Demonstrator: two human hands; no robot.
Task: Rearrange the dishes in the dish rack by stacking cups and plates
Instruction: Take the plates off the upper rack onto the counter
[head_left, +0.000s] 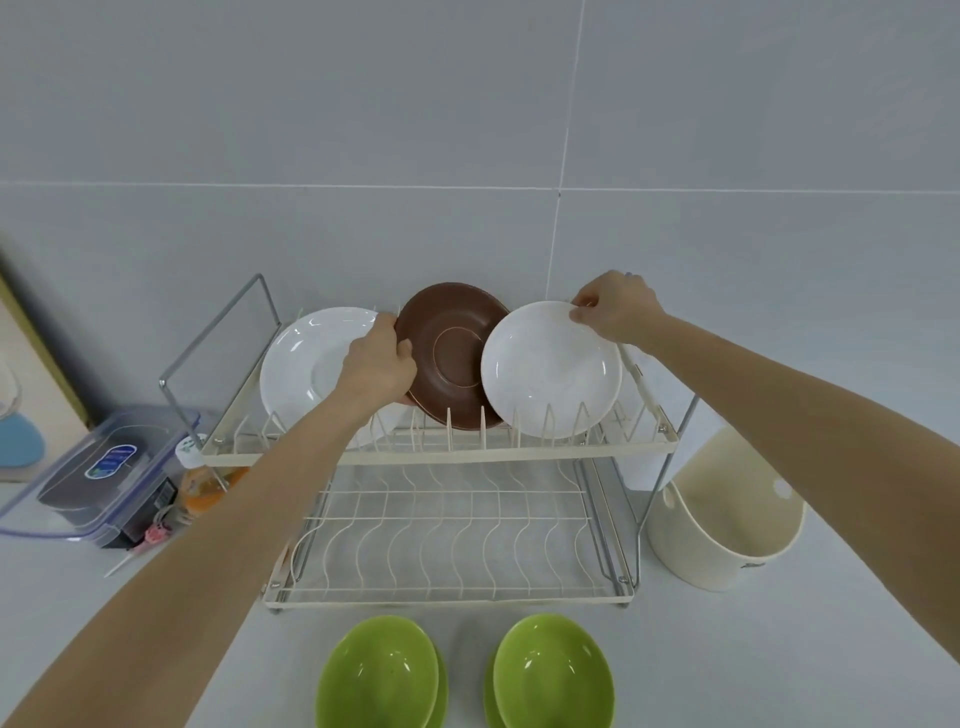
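My left hand (379, 364) grips the brown plate (454, 353) by its left rim, my right hand (613, 306) pinches the small white plate (550, 369) at its top edge; both stand in the dish rack (441, 452) upper tier. I'd lift each straight up clear of the prongs, then lay one on the other, minding the big white plate (306, 364) just beside.

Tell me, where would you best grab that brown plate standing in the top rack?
Pinch the brown plate at its upper rim, coming from above. It stands on edge between the rack's prongs, white plates close on both sides, so only the top edge is free. The left hand holds its left rim.
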